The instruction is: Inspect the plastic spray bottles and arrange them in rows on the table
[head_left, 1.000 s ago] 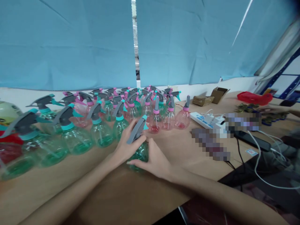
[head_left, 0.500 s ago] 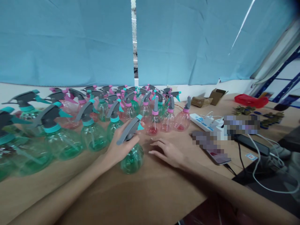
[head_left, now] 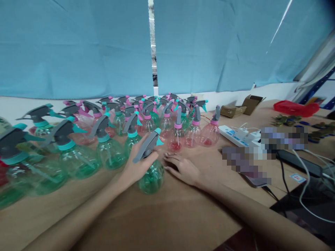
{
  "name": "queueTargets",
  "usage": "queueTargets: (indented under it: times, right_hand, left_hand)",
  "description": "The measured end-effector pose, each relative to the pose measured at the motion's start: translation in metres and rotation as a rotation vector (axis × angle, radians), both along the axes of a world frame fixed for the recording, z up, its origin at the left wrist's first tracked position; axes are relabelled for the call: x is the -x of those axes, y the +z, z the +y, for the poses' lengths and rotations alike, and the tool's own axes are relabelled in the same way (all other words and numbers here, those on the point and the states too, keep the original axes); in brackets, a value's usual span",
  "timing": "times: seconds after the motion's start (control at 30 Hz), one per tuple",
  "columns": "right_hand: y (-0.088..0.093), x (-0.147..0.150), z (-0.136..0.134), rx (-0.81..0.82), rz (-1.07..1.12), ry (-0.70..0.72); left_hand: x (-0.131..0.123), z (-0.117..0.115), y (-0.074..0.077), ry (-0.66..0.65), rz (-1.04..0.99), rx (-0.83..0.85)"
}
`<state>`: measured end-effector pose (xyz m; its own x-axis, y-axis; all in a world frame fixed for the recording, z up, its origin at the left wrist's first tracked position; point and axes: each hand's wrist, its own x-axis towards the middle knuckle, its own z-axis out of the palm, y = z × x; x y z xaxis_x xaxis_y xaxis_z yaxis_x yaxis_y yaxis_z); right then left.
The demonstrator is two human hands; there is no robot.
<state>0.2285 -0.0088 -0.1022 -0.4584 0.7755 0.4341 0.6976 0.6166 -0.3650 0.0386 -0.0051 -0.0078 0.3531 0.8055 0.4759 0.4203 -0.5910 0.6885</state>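
Observation:
A green spray bottle (head_left: pixel 151 179) with a grey and teal trigger head stands upright on the wooden table (head_left: pixel 146 223). My left hand (head_left: pixel 137 162) is wrapped round its neck, just under the head. Just right of the bottle, my right hand (head_left: pixel 184 169) rests low over the table, fingers slightly curled and apart, holding nothing. Green bottles (head_left: pixel 111 153) with teal collars line up to the left of my left hand. Beyond my right hand are pink bottles (head_left: pixel 176 139) with pink collars.
More spray bottles stand behind, near the blue curtain (head_left: pixel 104 45). To the right lie a white power strip (head_left: pixel 232 136), a phone (head_left: pixel 258 180), cables and a black adapter (head_left: pixel 299 163). Farther back are an opened cardboard box (head_left: pixel 252 104) and a red plastic bag (head_left: pixel 295 108).
The view has turned slightly left, so most things appear farther right. My right hand has moved slightly closer to the held bottle. My left hand keeps its hold.

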Motion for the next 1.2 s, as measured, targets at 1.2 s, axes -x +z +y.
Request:
queueTargets:
  times: [1.2]
  right_hand:
    - [0.0052,-0.0093,-0.0049,0.043,-0.070,0.000]
  left_hand:
    - [-0.0014,-0.0030,0.0075,0.049,0.017,0.079]
